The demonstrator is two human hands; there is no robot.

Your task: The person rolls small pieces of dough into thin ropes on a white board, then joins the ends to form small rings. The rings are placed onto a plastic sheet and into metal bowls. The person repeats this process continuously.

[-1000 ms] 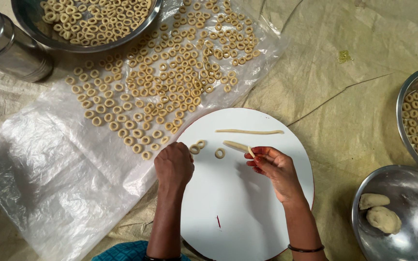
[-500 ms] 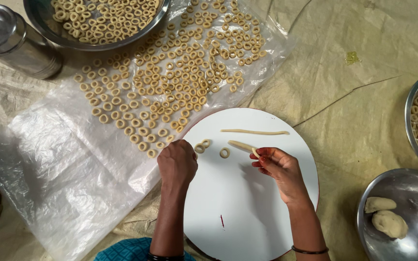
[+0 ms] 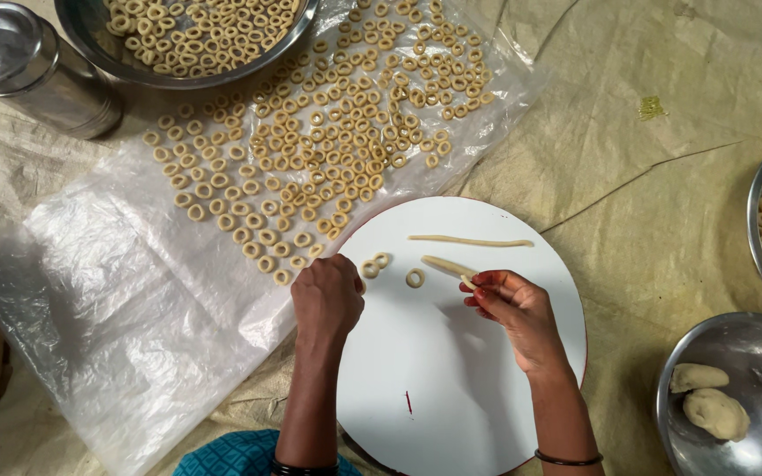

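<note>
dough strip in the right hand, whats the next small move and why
Probably curl the short dough strip pinched by the right hand into a ring and set it by the three loose rings on the white round board, where they lie.

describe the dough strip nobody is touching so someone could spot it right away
Find the round white board in front of the person. Near its far edge lies a long thin dough strip, stretched sideways, apart from both hands. The shorter strip nearer the person is pinched by the right hand.
</note>
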